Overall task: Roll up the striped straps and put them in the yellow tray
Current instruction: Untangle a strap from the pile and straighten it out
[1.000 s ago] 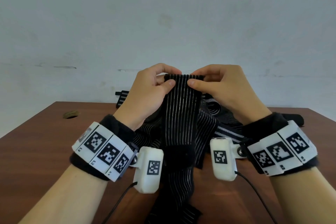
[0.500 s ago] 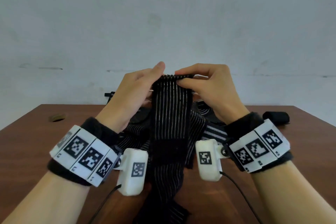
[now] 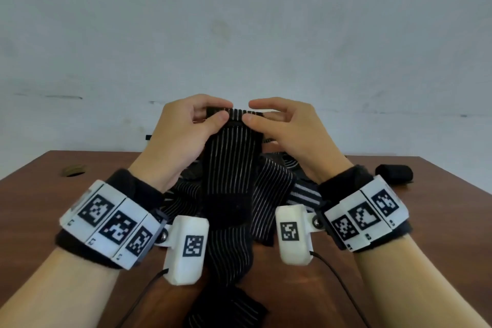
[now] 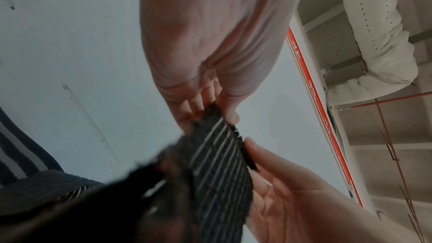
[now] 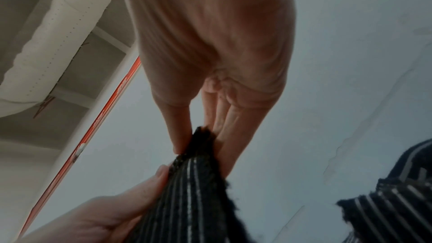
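both hands (image 3: 186, 130) (image 3: 287, 130) pinch the strap (image 3: 229, 157) top, roll barely begun; pile (image 3: 269, 194) waits at 5 o'clock, no tray seen.

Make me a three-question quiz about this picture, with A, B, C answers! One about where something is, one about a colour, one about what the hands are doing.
1. Where is the small black roll?
A. on the table at the far right
B. in the left hand
C. on the floor

2. What colour is the table?
A. white
B. reddish brown
C. green

3. What are both hands doing?
A. resting flat
B. waving
C. pinching the strap's top edge

Answers:
1 A: the black roll lies on the table by its far right edge.
2 B: the bare wood looks reddish brown.
3 C: the left hand and right hand pinch the raised end of the striped strap.
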`<state>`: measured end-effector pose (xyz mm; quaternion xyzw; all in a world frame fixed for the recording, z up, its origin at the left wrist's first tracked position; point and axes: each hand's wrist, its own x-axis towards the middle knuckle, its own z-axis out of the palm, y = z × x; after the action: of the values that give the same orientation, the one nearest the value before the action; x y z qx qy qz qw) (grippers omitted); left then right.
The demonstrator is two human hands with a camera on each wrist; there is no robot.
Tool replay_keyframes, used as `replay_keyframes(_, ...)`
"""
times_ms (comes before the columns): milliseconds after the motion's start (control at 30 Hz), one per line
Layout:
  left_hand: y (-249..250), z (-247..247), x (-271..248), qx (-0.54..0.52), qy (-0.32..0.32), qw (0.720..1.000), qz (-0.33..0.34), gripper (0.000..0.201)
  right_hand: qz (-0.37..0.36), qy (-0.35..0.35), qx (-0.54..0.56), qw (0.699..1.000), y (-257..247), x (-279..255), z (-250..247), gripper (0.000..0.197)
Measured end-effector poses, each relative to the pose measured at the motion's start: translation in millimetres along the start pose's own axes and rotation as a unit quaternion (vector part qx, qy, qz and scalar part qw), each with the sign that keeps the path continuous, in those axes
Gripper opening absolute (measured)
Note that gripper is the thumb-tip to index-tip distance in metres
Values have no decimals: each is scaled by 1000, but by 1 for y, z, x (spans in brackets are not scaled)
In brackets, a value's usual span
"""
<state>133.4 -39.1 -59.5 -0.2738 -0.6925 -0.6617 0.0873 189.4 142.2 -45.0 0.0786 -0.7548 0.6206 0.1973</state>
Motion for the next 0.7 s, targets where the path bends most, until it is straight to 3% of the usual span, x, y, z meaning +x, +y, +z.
replay_keyframes(267,0,1,-4,0,-11,1000,13,21,-50,26,-60,997,5,2,3,14)
replay_keyframes(433,7,2,-4,-58,-17,997,-46,12,-54,51,-43,996,2,0,5,11)
replay_keyframes(533,9,2,-6,-46,-52,993,-91,29,-59,61,-44,995,1,0,6,13)
replay_keyframes(700,5,0,-3,-42,-55,994,-90,22,-48,61,-45,996,3,-1,10,13)
